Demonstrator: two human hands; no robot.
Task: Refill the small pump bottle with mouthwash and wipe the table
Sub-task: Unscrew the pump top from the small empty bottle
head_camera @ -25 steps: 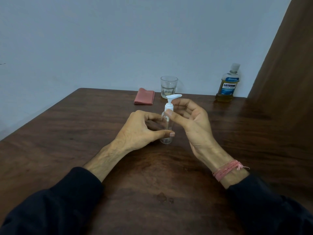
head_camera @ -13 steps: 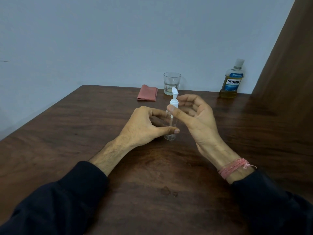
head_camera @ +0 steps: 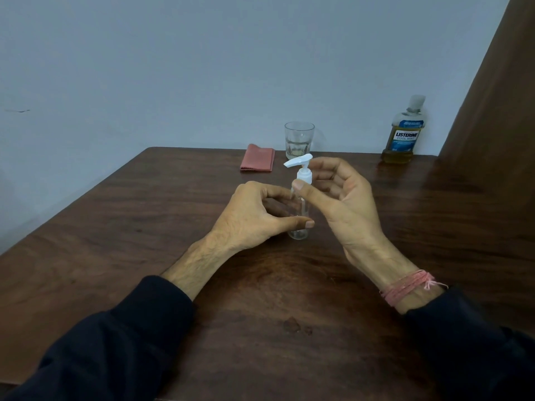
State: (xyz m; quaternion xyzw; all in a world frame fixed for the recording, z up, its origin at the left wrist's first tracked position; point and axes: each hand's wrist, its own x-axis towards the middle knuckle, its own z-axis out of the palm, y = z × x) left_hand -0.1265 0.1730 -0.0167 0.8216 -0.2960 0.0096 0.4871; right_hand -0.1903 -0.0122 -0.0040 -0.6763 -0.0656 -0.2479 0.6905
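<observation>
Pump bottle (head_camera: pixel 300 211): stood upright on the tabletop (head_camera: pixel 144 227), mid-table.
Left hand (head_camera: pixel 254 217): grip closed around bottle body.
Right hand (head_camera: pixel 341 198): thumb and fingers pinched the white collar.
Mouthwash (head_camera: pixel 404 134): far right, well apart.

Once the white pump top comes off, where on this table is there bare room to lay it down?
The dark wooden table is bare left of the left hand, and right of the right hand, before the amber mouthwash bottle. Crowded: far edge, with folded pink cloth and clear drinking glass; droplets nearer.
</observation>
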